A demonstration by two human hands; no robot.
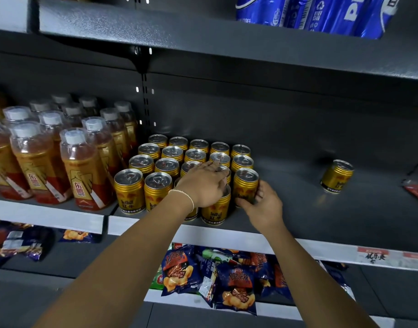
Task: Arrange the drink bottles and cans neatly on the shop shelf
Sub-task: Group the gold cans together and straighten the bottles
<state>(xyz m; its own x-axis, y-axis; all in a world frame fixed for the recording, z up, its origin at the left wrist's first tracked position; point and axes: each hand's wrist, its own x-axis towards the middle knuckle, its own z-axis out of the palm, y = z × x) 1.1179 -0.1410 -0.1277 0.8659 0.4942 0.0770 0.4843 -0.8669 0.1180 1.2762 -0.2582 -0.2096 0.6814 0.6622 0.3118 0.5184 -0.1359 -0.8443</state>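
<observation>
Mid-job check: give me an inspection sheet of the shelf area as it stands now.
Surface: dark shelf, mostly bare on the right.
Job's things: gold cans in rows at centre; stray can standing alone to the right; amber bottles grouped on the left.
Clutter: red packet at the shelf's right edge.
Hands: left hand rests on the can tops, fingers extended; right hand grips the front-right can.
Cables: nothing seen.
Surroundings: snack bags on the shelf below; blue packs above.

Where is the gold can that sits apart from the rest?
Head view: the lone can stands on the middle shelf, right of the can block, near a red packet.
</observation>
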